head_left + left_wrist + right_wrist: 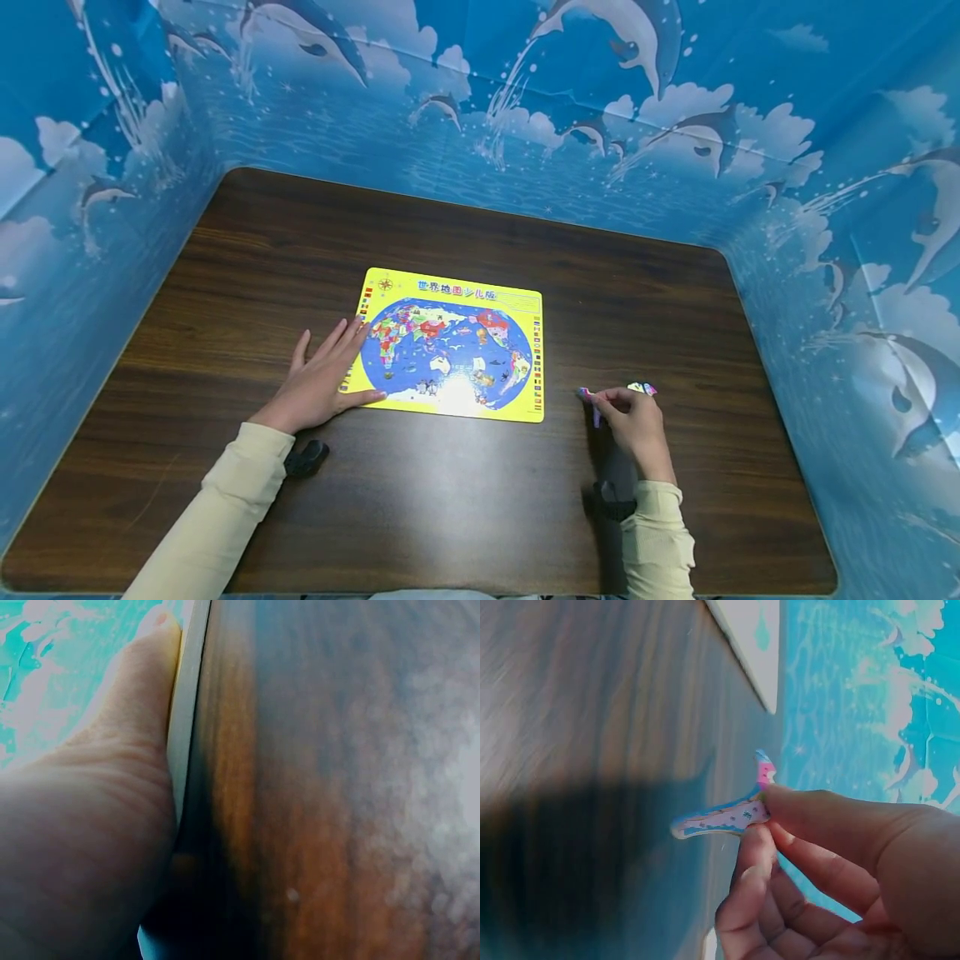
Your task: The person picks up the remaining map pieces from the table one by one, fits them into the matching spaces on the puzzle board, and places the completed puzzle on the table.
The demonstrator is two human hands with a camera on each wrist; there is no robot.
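A yellow-bordered world map puzzle board (450,287) lies flat on the table. My left hand (322,385) rests on its left edge with fingers spread and straight; in the left wrist view the thumb (139,682) lies along the board's near side. To the right of the board, my right hand (637,425) pinches a small, irregular puzzle piece (724,817), pink and lilac with blue edges, between thumb and fingers. The piece is held just above the table. Just beyond the right hand's knuckles lies another colourful piece (642,388), partly hidden by the hand.
The dark wood-grain table (465,492) has rounded corners. Blue dolphin-print cloth (525,158) hangs around its back and sides. Black wrist devices (307,458) sit by both cuffs. Bright glare falls on the lower part of the board.
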